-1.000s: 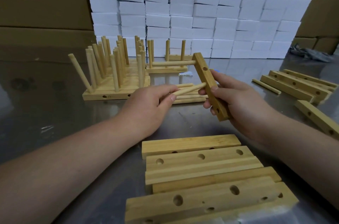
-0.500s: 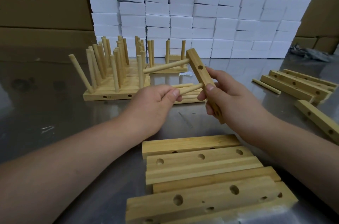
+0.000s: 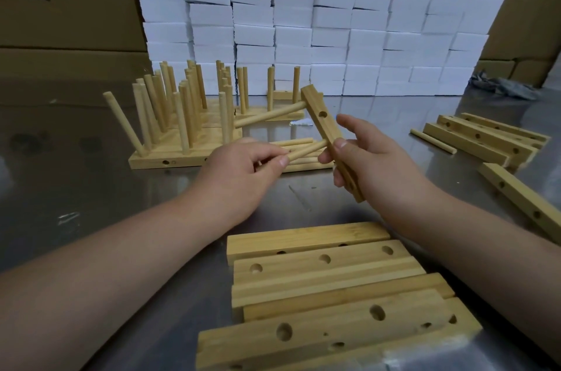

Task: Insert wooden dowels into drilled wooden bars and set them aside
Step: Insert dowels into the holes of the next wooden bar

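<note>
Above table [image 3: 91, 188], right hand [image 3: 373, 164] grips bar [image 3: 321, 118], tilted so drilled face meets dowel [image 3: 306, 150]; left hand [image 3: 239, 176] pinches dowel, steering tip in.

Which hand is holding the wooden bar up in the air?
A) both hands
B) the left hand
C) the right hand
C: the right hand grips the bar, and the left hand only pinches a dowel.
</note>
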Tool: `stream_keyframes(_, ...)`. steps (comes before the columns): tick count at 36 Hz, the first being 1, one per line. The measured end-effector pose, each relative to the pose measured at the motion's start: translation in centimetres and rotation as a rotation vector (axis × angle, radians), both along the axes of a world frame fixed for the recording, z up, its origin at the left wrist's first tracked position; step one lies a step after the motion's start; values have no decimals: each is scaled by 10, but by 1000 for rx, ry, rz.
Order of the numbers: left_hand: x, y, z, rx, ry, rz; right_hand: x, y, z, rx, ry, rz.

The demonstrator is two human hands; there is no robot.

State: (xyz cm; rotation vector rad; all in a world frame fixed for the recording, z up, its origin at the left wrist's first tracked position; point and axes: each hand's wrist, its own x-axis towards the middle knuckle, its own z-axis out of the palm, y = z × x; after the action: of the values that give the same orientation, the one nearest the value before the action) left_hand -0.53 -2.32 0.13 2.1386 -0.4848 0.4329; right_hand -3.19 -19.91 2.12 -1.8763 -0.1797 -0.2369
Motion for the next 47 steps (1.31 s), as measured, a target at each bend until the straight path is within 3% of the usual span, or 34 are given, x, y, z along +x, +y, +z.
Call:
stream_keyframes(7, 2, 4, 2, 103, -88, 81, 4, -2, 1, 42, -42, -125)
stream_keyframes(15, -7, -2, 5, -159, 41, -36, 7, -1, 2, 308, 90, -19)
stream_keyframes(23, -7, -4, 9, -566, 210, -219, 2, 8, 0, 435, 130, 147)
stream_keyframes(30, -10, -6, 10, -672, 254, -294, 2, 8, -2, 396, 129, 231)
stream_keyframes(41, -10, -4, 13, -839, 473, -502, 2, 4, 0, 362, 103, 234)
stream_keyframes(47, -11, -4, 11, -774, 476, -481, 2, 4, 0, 283, 78, 221)
